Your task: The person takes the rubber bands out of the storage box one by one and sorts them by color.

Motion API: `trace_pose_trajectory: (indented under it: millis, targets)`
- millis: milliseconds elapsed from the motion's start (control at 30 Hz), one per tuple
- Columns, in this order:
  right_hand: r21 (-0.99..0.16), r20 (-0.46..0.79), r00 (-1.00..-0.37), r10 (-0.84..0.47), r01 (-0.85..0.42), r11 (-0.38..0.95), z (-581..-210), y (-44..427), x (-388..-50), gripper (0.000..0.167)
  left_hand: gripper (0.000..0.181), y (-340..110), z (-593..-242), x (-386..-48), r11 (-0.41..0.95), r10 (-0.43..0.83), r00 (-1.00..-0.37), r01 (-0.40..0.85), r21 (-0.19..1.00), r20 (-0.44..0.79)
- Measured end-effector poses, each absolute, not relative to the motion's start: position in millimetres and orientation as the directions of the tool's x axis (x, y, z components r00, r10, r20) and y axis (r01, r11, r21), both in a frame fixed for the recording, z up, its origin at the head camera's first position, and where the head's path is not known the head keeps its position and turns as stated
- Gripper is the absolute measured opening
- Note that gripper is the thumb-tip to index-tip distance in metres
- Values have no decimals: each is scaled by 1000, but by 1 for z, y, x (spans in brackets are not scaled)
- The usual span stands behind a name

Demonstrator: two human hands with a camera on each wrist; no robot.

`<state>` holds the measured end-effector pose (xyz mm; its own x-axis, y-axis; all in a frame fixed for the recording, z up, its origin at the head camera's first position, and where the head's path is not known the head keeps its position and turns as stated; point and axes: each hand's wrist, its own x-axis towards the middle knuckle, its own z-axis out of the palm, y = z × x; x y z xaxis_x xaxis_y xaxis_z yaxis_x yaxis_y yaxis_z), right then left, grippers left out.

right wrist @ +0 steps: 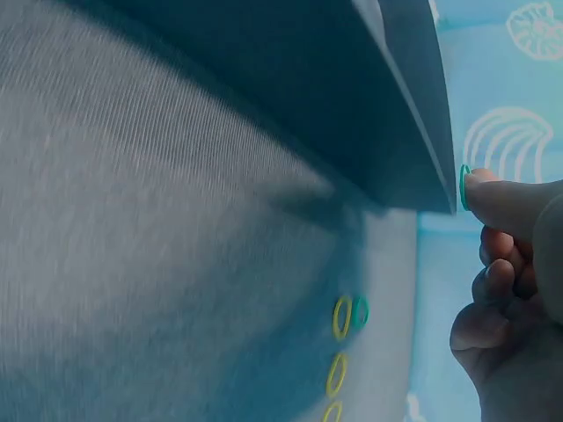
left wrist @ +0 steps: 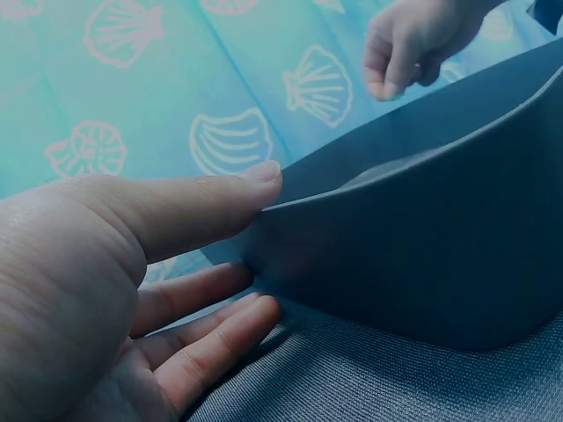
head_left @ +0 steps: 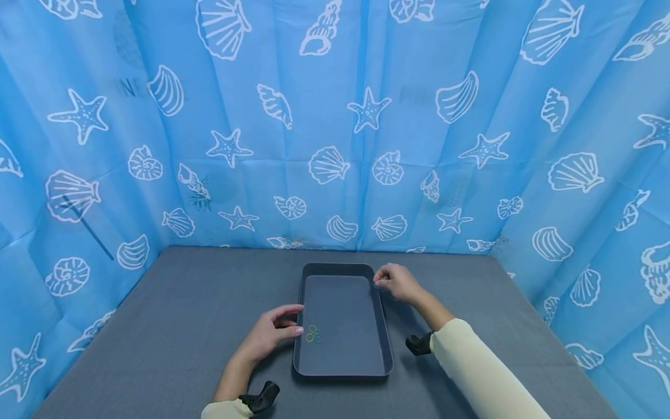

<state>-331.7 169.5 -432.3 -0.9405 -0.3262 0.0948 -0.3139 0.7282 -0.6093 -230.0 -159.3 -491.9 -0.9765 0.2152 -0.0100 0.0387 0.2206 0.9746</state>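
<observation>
A dark grey rectangular tray (head_left: 345,308) lies on the table, with several thin yellow and green rings (head_left: 314,334) near its left wall. My left hand (head_left: 269,334) is at that wall, its thumb touching the rim and its other fingers loosely extended outside and below it, as the left wrist view shows. By the tray's far right corner, my right hand (head_left: 399,282) pinches a small green ring (right wrist: 465,187) between thumb and finger. More rings, yellow (right wrist: 337,374) and green (right wrist: 361,311), lie on the table outside the tray in the right wrist view.
Grey cloth covers the table (head_left: 220,291). A blue curtain (head_left: 335,128) with white shells and starfish surrounds its back and sides. Each wrist wears a black strap mount; the right one (head_left: 419,344) sits just right of the tray.
</observation>
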Motion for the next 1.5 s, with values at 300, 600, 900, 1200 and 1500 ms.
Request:
trace_pose_trajectory:
  millis: [300, 600, 900, 1200, 1500]
  targets:
    - [-630, 117, -957, -266, -278, 725, -444, 196, -335, 5, 49, -160, -492, -230, 221, 214, -977, 45, 974, -3]
    - [-622, 121, -973, -198, -230, 749, -454, 209, -337, 6, 50, -160, -493, -230, 221, 215, -977, 46, 974, -3]
    - [-589, 109, -984, -140, -178, 789, -461, 214, -339, 6, 48, -160, -493, -230, 222, 213, -977, 54, 974, 5]
    - [-553, 99, -988, -118, -154, 819, -468, 219, -341, 6, 49, -161, -493, -230, 214, 231, -973, 51, 976, 0]
    - [-549, 86, -991, -102, -132, 826, -471, 218, -342, 7, 49, -161, -492, -230, 221, 223, -975, 45, 974, -6]
